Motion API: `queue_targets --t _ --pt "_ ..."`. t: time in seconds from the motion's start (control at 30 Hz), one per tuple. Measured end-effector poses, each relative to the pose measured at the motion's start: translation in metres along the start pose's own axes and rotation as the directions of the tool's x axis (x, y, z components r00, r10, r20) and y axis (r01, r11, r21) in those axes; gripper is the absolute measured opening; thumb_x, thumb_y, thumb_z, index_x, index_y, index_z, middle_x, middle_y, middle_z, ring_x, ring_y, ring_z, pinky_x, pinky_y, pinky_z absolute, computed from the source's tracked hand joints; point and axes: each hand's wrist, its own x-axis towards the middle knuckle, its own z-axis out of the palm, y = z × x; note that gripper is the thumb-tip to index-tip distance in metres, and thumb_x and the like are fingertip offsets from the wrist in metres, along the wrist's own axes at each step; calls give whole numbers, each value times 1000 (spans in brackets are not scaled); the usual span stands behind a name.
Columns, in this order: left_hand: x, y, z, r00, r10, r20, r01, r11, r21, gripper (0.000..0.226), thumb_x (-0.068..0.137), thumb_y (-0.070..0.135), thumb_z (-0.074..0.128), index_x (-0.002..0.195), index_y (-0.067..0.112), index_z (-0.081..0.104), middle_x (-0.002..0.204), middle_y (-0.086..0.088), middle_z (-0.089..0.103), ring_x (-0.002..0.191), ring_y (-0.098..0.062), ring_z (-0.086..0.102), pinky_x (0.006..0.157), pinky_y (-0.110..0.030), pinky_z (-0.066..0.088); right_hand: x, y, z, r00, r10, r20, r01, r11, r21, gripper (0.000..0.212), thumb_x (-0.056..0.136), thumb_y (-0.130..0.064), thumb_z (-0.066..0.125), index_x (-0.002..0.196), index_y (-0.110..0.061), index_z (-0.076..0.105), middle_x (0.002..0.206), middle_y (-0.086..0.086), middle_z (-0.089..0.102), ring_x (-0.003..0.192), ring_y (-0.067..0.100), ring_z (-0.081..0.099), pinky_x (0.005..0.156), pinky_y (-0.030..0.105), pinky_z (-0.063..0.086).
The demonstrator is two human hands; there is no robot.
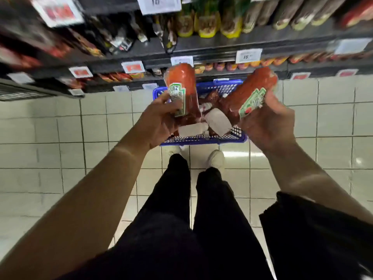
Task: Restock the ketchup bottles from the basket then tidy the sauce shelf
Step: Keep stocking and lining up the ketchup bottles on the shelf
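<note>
Restock under way: I have one ketchup bottle in each hand above the basket, none shelved yet.

On the left, my left hand (pixel 159 116) is wrapped around a bottle (pixel 182 85) held cap-down, its smooth red plastic glossy and its green-edged paper label facing me. Between my hands sits the blue basket (pixel 203 139) on the pale tiled floor (pixel 60 128), its plastic walls a fine mesh; more bottles (pixel 217 121) lie in it, white caps toward me, so I judge most of the restocking is left, and the tidying after it. On the right, my right hand (pixel 268 120) grips a second bottle (pixel 256 87), tilted to the far right, label partly under my fingers. Far beyond, the dark shelves (pixel 201 47) carry blurred sauce packs and white price tags.
</note>
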Motion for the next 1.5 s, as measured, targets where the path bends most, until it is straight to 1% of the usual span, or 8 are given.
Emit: queue_targets --t 0.17,0.3,0.4,0.67,0.83,1.07,1.3,1.5 --pt "-84 71 80 986 117 115 -108 991 -82 67 56 24 92 112 3 63 97 -15 68 86 -29 68 82 -46 56 -47 -37 118 993 64 102 -68 997 40 56 80 -47 73 118 -7 66 128 21 61 108 34 65 89 45 53" --pt "-131 119 120 975 223 6 -223 974 -32 35 71 10 73 101 0 59 95 -24 62 89 -35 61 94 -53 47 -73 -53 197 984 131 122 -106 975 -194 36 69 -23 83 98 -7 69 110 22 67 76 24 68 64 32 57" --pt "-166 156 139 950 309 -37 -308 951 18 63 65 8 72 124 2 50 112 -31 51 102 -41 52 106 -64 38 -84 -67 249 977 99 188 -51 969 -243 23 74 -17 67 93 -6 69 95 17 71 72 23 66 64 30 56" --pt "-225 271 149 757 640 -129 -594 757 272 57 60 11 77 114 0 61 81 -9 62 70 -19 59 61 -29 52 -102 -119 398 947 -57 315 241 777 -582 55 58 -22 76 110 -9 59 74 12 65 60 22 64 57 31 55" --pt "-251 347 147 659 751 -50 -689 629 360 50 62 17 84 105 1 66 102 -30 68 91 -43 68 89 -57 55 -102 -137 467 871 -210 443 455 686 -569 32 68 -24 78 93 -7 69 78 14 69 65 23 68 60 33 57" --pt "-252 454 137 544 830 123 -811 482 332 47 66 19 83 108 7 67 91 -14 72 83 -27 69 78 -43 59 -83 -140 552 797 -405 448 600 616 -510 58 72 -36 79 107 8 68 91 23 72 76 28 71 70 37 60" --pt "-220 542 125 622 757 200 -780 577 243 22 86 21 72 98 2 73 91 -18 76 81 -26 75 63 -35 59 -47 -162 608 808 -504 304 589 680 -436 42 96 -47 55 95 -7 68 94 22 74 73 27 73 59 35 60" --pt "-180 590 136 698 644 314 -713 665 222 21 99 25 54 109 9 65 89 -11 75 75 -24 73 72 -35 58 -14 -177 618 749 -648 138 625 621 -473 43 91 -53 63 98 -11 69 92 18 72 75 30 70 59 37 56"
